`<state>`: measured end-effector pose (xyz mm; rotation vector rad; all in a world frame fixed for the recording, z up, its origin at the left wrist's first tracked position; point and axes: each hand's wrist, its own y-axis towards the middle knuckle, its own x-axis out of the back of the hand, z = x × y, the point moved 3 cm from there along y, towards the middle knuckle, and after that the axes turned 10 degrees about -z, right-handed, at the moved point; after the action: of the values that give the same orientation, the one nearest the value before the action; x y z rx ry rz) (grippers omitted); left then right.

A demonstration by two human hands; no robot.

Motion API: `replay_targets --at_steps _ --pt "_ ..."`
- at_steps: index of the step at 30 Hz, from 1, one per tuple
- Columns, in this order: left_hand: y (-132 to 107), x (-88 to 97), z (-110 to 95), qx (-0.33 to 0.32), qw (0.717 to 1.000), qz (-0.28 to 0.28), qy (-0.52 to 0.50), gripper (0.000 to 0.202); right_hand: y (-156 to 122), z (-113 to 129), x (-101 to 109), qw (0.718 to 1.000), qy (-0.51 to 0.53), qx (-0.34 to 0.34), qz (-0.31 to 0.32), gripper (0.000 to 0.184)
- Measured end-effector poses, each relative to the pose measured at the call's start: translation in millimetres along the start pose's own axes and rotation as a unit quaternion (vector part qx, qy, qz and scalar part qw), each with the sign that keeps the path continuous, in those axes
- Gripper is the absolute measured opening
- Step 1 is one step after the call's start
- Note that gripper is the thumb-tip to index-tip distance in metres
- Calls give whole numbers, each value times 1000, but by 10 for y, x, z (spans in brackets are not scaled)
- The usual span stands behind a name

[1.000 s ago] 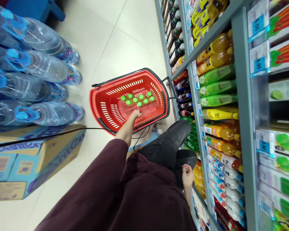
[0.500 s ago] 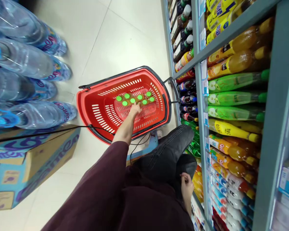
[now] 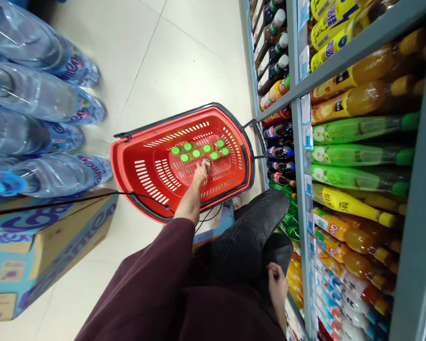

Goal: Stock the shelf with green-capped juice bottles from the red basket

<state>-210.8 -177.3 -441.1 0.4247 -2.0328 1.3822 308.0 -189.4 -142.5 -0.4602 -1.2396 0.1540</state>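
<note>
The left hand point(image 3: 199, 174) reaches into the red basket point(image 3: 142, 161), grasping a bottle point(image 3: 206, 164) beside the green-capped bottles point(image 3: 197, 153). The right hand point(image 3: 277, 283) rests loosely clenched by the knee point(image 3: 255, 222).

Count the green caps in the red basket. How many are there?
8 green caps, bunched in the red basket's middle just beyond the left hand: four toward the water bottles, four toward the shelves. The fingers may hide another.

Open tiled floor point(image 3: 184, 57) greets us at twelve o'clock beyond the red basket point(image 3: 128, 161), whose left half lies bare while green-capped bottles point(image 3: 197, 153) fill its middle. At three o'clock drink shelves point(image 3: 300, 85) wall us in; stacked water bottles point(image 3: 39, 99) and a carton point(image 3: 46, 237) block nine o'clock.
</note>
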Motion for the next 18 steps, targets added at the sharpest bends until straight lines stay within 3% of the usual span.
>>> replay_targets --at_steps 6,12,18 --pt "-390 5 124 -15 999 9 29 71 -4 42 -16 1000 18 1 0 31" --pt "-710 224 214 -37 998 -3 55 54 -23 30 -41 999 47 5 -15 36" --pt "-1033 534 155 -57 996 -40 57 55 -124 -41 -5 994 98 18 -52 39"
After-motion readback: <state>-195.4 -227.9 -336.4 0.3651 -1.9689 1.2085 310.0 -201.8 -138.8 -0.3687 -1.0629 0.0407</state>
